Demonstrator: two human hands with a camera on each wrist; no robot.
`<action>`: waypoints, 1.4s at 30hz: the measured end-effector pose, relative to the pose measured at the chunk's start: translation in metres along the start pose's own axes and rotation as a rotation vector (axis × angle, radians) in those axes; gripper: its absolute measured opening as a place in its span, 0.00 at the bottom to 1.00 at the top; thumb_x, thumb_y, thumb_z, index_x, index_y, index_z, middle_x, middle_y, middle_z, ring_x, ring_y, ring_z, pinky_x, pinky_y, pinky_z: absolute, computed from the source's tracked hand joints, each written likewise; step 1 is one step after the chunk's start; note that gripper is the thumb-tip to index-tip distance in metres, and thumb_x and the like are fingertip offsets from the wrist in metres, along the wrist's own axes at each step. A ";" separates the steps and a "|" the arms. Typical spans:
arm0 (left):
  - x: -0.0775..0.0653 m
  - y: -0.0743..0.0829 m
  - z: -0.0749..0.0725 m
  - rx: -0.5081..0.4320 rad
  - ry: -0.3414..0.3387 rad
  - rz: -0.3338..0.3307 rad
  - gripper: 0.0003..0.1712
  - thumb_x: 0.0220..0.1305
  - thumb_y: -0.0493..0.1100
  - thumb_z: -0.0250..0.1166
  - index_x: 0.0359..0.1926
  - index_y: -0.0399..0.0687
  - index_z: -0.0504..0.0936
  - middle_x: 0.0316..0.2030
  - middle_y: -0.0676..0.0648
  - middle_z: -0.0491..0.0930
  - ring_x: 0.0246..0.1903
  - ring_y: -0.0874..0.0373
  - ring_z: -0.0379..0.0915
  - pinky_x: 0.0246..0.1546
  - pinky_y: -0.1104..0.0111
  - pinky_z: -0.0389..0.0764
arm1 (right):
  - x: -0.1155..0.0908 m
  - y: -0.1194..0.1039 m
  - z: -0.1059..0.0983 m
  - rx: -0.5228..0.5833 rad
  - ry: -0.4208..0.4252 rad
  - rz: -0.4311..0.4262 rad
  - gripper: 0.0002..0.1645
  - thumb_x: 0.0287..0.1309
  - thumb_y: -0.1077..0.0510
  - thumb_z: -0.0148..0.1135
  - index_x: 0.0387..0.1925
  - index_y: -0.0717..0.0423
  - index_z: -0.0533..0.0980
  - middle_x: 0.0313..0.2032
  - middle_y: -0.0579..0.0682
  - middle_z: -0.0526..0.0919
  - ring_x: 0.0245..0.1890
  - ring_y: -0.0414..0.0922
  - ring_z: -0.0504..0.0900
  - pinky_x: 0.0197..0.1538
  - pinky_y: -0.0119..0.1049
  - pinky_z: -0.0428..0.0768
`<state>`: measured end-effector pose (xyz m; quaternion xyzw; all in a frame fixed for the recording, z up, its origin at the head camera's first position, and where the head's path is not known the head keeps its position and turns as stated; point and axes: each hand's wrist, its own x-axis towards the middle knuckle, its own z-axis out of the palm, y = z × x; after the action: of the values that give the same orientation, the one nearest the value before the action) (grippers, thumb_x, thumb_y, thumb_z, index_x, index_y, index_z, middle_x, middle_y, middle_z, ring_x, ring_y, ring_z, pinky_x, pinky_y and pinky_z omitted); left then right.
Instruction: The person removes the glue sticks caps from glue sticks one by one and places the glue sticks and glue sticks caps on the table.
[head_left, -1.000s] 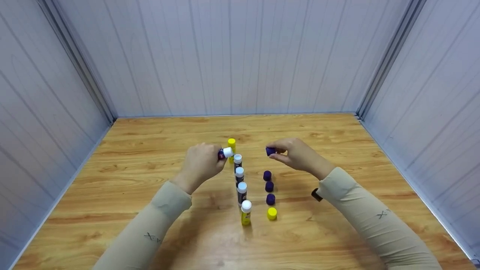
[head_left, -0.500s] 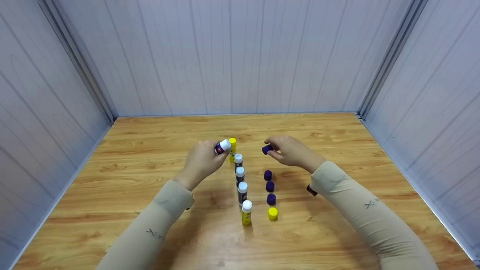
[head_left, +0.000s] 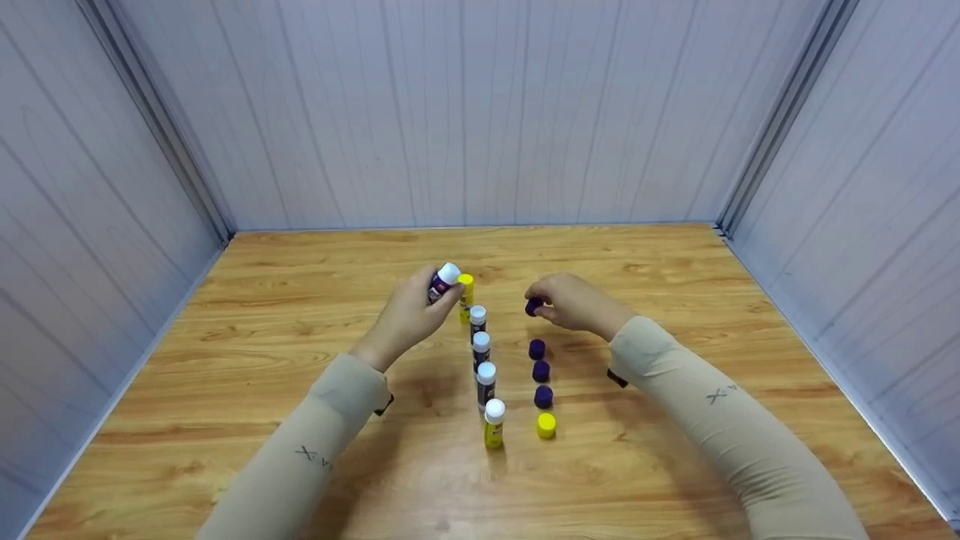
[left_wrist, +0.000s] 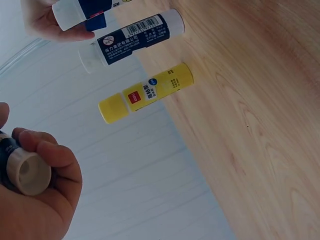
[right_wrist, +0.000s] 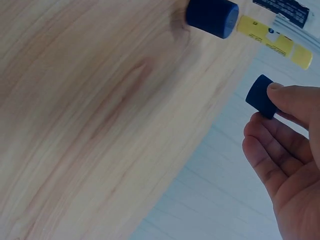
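Observation:
My left hand [head_left: 409, 311] grips a dark blue glue stick [head_left: 442, 283] with its white end uncovered and tilted up to the right. In the left wrist view the curled fingers [left_wrist: 55, 155] wrap round it, and its hollow white end faces the camera. A dark blue cap [right_wrist: 260, 95] is pinched between thumb and fingers of my right hand [head_left: 576, 304], above the table right of the glue sticks. Beside the left hand stands a yellow glue stick [head_left: 466, 300] with its yellow cap on.
Several uncapped glue sticks stand upright in a line toward me, dark blue ones [head_left: 481, 356] and a yellow one [head_left: 493, 429] in front. To their right, dark blue caps [head_left: 541, 371] and a yellow cap [head_left: 546, 426] form another line. Pale panel walls [head_left: 480, 112] enclose the wooden table [head_left: 262, 300].
The left hand has moved slightly away from me and turned the glue stick more upright. My right hand has shifted a little left, still pinching the cap.

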<state>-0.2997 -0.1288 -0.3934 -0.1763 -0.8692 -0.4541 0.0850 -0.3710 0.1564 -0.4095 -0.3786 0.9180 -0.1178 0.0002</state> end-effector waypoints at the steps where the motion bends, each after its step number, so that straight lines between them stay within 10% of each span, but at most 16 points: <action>1: 0.000 -0.001 0.000 -0.015 -0.003 -0.004 0.17 0.69 0.58 0.58 0.44 0.51 0.73 0.32 0.48 0.75 0.27 0.56 0.69 0.28 0.63 0.73 | 0.000 0.000 0.001 -0.002 -0.005 0.003 0.17 0.61 0.62 0.65 0.51 0.64 0.79 0.44 0.56 0.85 0.45 0.51 0.83 0.50 0.46 0.81; 19: 0.005 -0.009 0.004 -0.183 -0.056 0.002 0.19 0.75 0.58 0.43 0.49 0.48 0.64 0.30 0.45 0.61 0.27 0.53 0.57 0.28 0.62 0.62 | 0.008 0.008 0.025 -0.021 -0.076 0.033 0.06 0.61 0.61 0.66 0.39 0.55 0.83 0.36 0.49 0.86 0.36 0.46 0.83 0.42 0.42 0.81; 42: 0.016 -0.022 0.013 -0.163 0.010 -0.013 0.17 0.72 0.55 0.55 0.52 0.50 0.71 0.40 0.47 0.73 0.40 0.53 0.70 0.39 0.61 0.74 | 0.007 0.005 0.033 -0.029 -0.096 0.065 0.08 0.63 0.58 0.63 0.41 0.55 0.83 0.37 0.49 0.85 0.36 0.44 0.82 0.42 0.41 0.81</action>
<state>-0.3224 -0.1258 -0.4126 -0.1746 -0.8300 -0.5248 0.0717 -0.3762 0.1475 -0.4423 -0.3536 0.9304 -0.0862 0.0425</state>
